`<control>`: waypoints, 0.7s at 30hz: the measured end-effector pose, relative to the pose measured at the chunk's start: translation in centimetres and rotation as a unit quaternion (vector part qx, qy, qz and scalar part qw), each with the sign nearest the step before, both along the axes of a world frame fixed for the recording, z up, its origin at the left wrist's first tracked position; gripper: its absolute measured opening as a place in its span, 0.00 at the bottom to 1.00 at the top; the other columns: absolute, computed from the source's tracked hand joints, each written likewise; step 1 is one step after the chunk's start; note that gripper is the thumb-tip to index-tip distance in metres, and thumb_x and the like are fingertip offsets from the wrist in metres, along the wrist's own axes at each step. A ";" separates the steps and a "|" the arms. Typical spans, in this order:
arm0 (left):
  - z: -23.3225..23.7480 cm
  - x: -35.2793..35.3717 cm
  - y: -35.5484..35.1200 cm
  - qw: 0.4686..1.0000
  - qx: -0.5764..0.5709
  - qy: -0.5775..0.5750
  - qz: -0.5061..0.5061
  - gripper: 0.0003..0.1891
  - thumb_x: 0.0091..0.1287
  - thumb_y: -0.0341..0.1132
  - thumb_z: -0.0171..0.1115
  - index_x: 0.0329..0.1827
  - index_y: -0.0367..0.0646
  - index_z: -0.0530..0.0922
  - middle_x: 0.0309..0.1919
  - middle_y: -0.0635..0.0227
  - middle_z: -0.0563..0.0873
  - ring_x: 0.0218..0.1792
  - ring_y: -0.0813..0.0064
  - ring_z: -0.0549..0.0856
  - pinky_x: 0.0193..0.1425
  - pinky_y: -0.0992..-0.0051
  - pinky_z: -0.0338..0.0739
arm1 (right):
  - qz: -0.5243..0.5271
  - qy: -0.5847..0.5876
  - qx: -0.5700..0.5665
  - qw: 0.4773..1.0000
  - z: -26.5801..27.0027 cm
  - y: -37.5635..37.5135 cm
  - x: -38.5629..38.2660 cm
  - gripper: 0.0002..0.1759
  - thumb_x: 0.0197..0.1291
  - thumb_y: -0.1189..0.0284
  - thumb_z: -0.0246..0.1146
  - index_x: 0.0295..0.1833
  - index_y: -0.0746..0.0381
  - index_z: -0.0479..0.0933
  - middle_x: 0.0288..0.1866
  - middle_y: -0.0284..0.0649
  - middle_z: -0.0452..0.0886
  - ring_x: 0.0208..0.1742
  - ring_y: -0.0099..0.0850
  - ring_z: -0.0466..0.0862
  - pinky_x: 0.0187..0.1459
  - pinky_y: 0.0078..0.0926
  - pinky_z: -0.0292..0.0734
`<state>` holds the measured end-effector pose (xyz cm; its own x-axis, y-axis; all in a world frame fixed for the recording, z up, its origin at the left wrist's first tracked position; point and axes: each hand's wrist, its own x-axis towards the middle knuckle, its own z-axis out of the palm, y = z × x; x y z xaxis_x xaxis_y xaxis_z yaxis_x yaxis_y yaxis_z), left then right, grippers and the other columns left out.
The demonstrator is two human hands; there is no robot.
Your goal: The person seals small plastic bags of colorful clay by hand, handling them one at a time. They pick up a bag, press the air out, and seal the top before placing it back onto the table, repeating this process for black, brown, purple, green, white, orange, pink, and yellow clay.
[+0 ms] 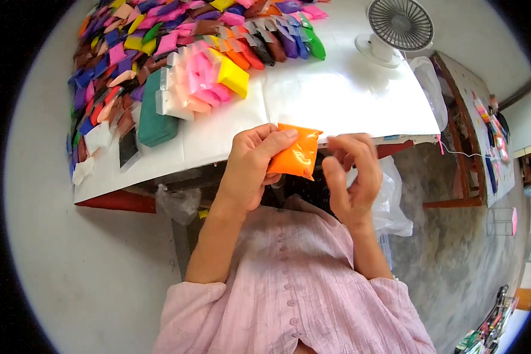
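A small glossy orange packet is pinched between the thumb and fingers of my left hand, just off the table's front edge. My right hand hovers to the right of the packet, apart from it, with its fingers curled loosely and spread; the fingertips are a little blurred. Beyond my left hand, on the white table, lie a yellow packet, several pink packets and a dark green block-like thing.
A large heap of coloured packets covers the table's far left. A small fan stands at the back right. Plastic bags hang below the table edge. Another table with goods stands to the right.
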<state>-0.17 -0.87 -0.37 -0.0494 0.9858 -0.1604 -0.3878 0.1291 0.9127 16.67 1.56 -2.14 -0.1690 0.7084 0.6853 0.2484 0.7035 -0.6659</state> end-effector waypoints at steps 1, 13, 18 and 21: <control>-0.1 -0.1 0.0 1.000 -0.007 -0.015 0.001 0.10 0.68 0.37 0.59 0.39 0.38 0.79 0.23 0.73 0.80 0.14 0.90 0.70 0.13 0.90 0.59 | -0.008 -0.025 0.070 0.997 -0.1 0.3 0.3 0.19 0.45 0.77 0.68 0.47 0.65 0.79 0.44 0.46 0.77 0.42 0.39 0.79 0.39 0.29 0.75; -0.7 0.7 -0.2 0.975 -0.120 -0.155 -0.102 0.12 0.72 0.39 0.54 0.35 0.41 0.77 0.20 0.76 0.75 0.11 0.89 0.65 0.12 0.88 0.57 | 0.017 -0.068 0.241 0.968 -0.4 1.0 -0.3 0.22 0.34 0.73 0.69 0.42 0.63 0.84 0.35 0.33 0.79 0.33 0.33 0.75 0.38 0.28 0.68; -0.1 0.9 -1.4 0.996 -0.061 -0.020 -0.059 0.12 0.71 0.39 0.54 0.35 0.39 0.78 0.23 0.73 0.77 0.17 0.86 0.66 0.20 0.86 0.60 | -0.002 -0.022 0.222 0.975 -0.1 1.2 0.0 0.15 0.40 0.74 0.72 0.38 0.63 0.84 0.32 0.35 0.80 0.30 0.32 0.73 0.31 0.26 0.67; 0.5 1.7 -2.9 0.972 0.111 0.196 0.062 0.10 0.68 0.37 0.58 0.40 0.38 0.79 0.29 0.73 0.78 0.25 0.83 0.69 0.30 0.84 0.65 | 0.004 -0.002 0.165 0.986 0.1 0.9 0.3 0.12 0.44 0.73 0.73 0.37 0.64 0.83 0.30 0.37 0.79 0.29 0.32 0.73 0.30 0.26 0.67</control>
<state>1.55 -3.77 0.18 -0.1838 0.9766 0.1114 -0.0049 -0.1142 0.9934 16.93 2.44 -2.00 -0.1769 0.4462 0.8773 0.2448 0.8833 -0.3999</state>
